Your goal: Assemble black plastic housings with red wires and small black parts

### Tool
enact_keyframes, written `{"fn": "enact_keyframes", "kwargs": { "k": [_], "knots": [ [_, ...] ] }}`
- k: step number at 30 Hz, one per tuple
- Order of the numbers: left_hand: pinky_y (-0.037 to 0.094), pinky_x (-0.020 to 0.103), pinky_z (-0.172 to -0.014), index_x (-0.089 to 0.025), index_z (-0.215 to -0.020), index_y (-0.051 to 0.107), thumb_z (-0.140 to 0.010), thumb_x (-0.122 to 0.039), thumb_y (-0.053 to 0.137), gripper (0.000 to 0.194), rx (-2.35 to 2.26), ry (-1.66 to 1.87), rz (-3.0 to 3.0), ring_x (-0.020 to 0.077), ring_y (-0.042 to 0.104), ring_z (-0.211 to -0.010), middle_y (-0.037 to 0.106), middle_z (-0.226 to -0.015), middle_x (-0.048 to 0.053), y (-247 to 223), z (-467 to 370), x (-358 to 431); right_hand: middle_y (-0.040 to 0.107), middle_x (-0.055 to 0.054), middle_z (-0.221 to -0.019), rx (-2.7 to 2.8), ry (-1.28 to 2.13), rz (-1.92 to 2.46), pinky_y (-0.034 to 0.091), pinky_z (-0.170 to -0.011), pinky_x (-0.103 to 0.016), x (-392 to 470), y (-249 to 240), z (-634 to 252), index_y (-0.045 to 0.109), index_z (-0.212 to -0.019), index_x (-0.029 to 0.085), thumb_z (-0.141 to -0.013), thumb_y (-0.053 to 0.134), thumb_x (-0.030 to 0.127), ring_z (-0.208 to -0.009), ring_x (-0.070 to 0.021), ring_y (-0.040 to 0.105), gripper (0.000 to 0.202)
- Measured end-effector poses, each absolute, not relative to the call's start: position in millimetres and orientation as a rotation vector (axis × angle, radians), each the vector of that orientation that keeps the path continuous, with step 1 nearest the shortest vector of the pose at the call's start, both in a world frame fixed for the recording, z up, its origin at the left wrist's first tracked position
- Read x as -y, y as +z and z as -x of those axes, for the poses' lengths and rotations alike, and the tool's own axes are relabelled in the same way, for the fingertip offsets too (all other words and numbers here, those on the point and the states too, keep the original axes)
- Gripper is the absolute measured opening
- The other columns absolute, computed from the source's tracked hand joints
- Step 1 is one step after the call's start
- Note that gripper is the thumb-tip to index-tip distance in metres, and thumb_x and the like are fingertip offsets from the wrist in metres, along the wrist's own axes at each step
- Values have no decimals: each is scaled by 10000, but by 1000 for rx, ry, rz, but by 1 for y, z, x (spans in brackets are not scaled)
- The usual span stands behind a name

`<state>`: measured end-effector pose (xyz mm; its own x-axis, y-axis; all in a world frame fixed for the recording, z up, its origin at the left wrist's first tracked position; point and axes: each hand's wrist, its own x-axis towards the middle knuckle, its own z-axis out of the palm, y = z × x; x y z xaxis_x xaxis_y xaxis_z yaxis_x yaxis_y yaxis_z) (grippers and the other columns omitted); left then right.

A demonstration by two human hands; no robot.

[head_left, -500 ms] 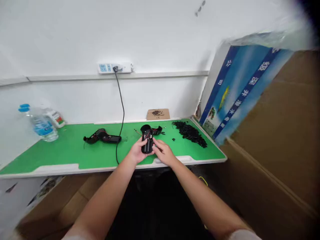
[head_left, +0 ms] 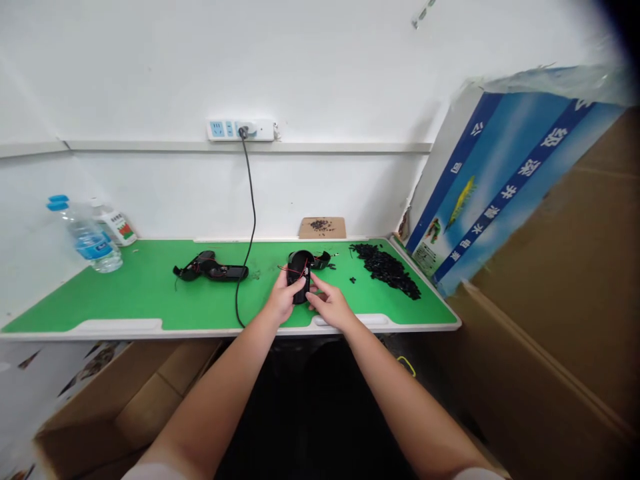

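A black plastic housing with thin red wires is held up over the front of the green table. My left hand is wrapped round its left side, thumb across the front. My right hand pinches at its lower right edge; whether a small part sits between those fingertips I cannot make out. Just behind the housing, a smaller curved black piece shows, joined by wires as far as I can see. Another black housing with wires lies on the table to the left.
A heap of small black parts lies to the right. Small dark screws or bits rest on a cardboard piece by the wall. A black cord hangs from the power strip across the table. Bottles stand left; a large blue box stands right.
The view has shifted slightly. The housing has tilted a little in my left hand, with my left thumb now further across it. My right hand stays at its right edge.
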<state>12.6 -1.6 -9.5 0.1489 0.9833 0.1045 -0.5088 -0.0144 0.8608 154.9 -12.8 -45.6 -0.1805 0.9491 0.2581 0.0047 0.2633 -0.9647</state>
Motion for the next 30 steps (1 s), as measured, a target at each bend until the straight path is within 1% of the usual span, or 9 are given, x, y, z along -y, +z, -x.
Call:
{"fn": "enact_keyframes", "kwargs": {
  "k": [5, 12, 15, 19, 21, 23, 26, 28, 30],
  "knots": [
    [524, 288, -798, -270, -1267, 518, -684, -222, 799, 648, -610, 1304, -955, 164, 649, -892, 653, -1105, 34, -7, -12, 5, 647, -40, -944, 1400, 1163, 945, 521, -577, -292, 13, -49, -155, 481, -1422, 212, -759, 667, 343, -565, -85, 543, 700],
    [540, 290, -767, -263, -1221, 523, -665, -224, 810, 628, -623, 1324, -936, 163, 653, -858, 650, -1064, 28, -4, -12, 7, 670, -63, -1002, 1430, 1161, 923, 520, -562, -293, 14, -48, -155, 527, -1388, 221, -733, 704, 353, -555, -80, 525, 691],
    [536, 284, -758, -263, -1216, 528, -669, -222, 807, 615, -627, 1310, -946, 157, 654, -830, 655, -1055, 24, -4, -10, 7, 676, -55, -984, 1438, 1159, 921, 520, -567, -290, 15, -47, -156, 536, -1381, 224, -733, 709, 364, -557, -81, 524, 685],
    [515, 291, -846, -299, -1311, 502, -690, -197, 788, 692, -595, 1300, -978, 169, 644, -955, 644, -1161, 29, -5, -8, 7, 678, -50, -963, 1429, 1162, 930, 523, -574, -296, 16, -47, -156, 534, -1381, 226, -734, 716, 375, -571, -90, 537, 689],
    [516, 312, -861, -316, -1351, 475, -706, -208, 778, 720, -587, 1285, -970, 178, 650, -966, 635, -1199, 37, -5, -8, 8, 675, -42, -933, 1435, 1161, 935, 516, -568, -291, 17, -46, -157, 529, -1384, 219, -736, 718, 375, -565, -88, 527, 693],
    [533, 328, -826, -305, -1342, 480, -712, -225, 777, 701, -593, 1258, -952, 183, 672, -897, 651, -1157, 48, -4, -8, 8, 667, -28, -899, 1450, 1155, 937, 500, -553, -278, 18, -45, -157, 532, -1379, 210, -739, 717, 373, -548, -79, 505, 686],
    [561, 347, -712, -286, -1281, 496, -701, -260, 790, 650, -611, 1227, -896, 198, 697, -768, 670, -1070, 56, -2, -6, 7, 652, -3, -854, 1477, 1176, 926, 467, -518, -252, 20, -41, -158, 538, -1365, 211, -734, 725, 369, -526, -71, 494, 677],
    [569, 372, -680, -280, -1225, 503, -710, -285, 784, 587, -636, 1253, -823, 219, 706, -758, 679, -1034, 61, 0, -3, 4, 644, 3, -868, 1401, 1204, 915, 460, -503, -245, 18, -38, -159, 522, -1365, 217, -721, 736, 372, -526, -74, 522, 696],
    [573, 424, -710, -270, -1159, 509, -736, -289, 761, 493, -692, 1344, -704, 235, 710, -804, 689, -982, 58, 1, 1, 0, 629, 10, -866, 1217, 1227, 925, 463, -481, -248, 15, -35, -159, 477, -1375, 217, -712, 733, 387, -516, -83, 549, 731]
  ]
}}
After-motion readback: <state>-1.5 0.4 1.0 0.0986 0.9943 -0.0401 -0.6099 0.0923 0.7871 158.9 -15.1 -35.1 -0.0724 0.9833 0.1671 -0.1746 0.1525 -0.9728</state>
